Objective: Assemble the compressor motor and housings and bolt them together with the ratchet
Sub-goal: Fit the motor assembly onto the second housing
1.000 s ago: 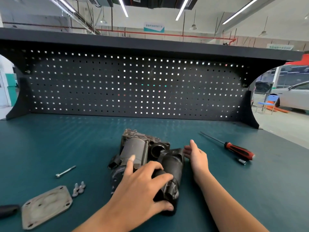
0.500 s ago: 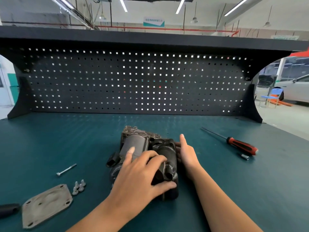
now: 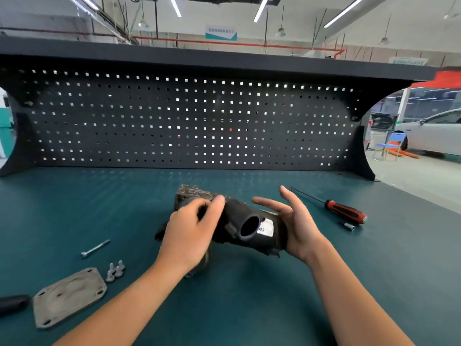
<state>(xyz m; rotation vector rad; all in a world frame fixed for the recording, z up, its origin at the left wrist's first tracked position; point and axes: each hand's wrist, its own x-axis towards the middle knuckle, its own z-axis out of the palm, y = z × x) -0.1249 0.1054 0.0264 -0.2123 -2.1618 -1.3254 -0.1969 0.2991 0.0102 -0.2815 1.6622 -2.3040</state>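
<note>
The black housing, its round port facing the camera, was held between both hands over the middle of the table. The left grip was curled around its left end, beside the grey motor block. The right grip was spread, fingers straight, with the palm against the right end.

Noted: left hand and right hand bare; forearms bare to frame edge (entering at 7 and 5 o'clock).
</note>
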